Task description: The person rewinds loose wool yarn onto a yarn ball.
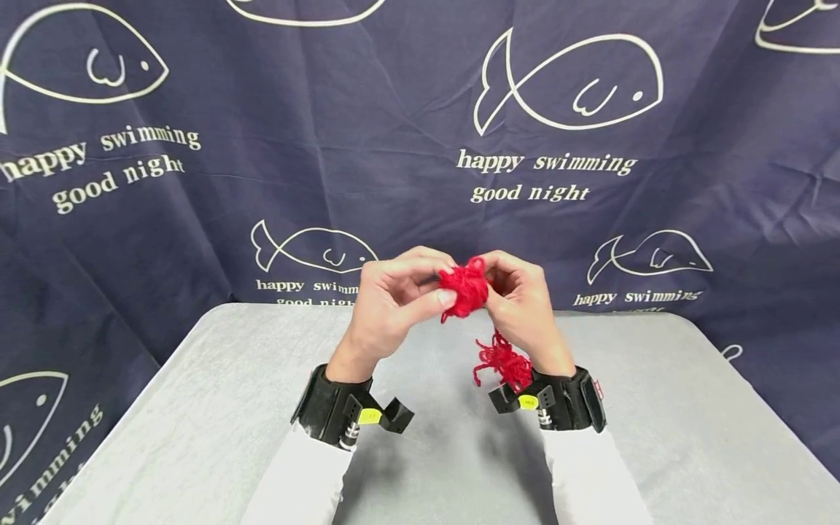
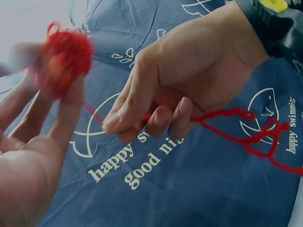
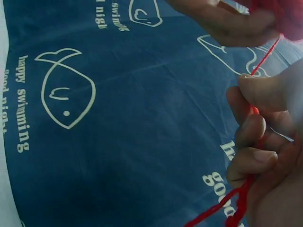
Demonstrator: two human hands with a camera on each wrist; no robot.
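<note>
**Yarn ball point(image 1: 466, 288) at one hand, strand point(image 3: 267, 55) taut to the other**

Both hands up over the grey table point(image 1: 197, 408), close but apart. Left hand point(image 1: 390, 302) pinches the red ball at its fingertips. Right hand point(image 1: 525, 302) pinches the strand between thumb and forefinger, other fingers curled round the yarn further along.

Head view: ball between the hands, left hand at 9 o'clock of it, right at 3. Left is nearer, in contact. Right looks to overlap the ball there, but both wrist views show a gap with only the strand across it.

Key line, my judgement: right pinch to ball. From that pinch the ball lies near 1 o'clock in the right wrist view, between 10 and 11 in the left wrist view. Ball roundish, no clear long axis; the straight strand gives the direction.

Yarn slack past the right hand. Loose tangle point(image 1: 504, 364) at 5 o'clock from the ball, head view; cannot tell whether it hangs or rests on the table.
</note>
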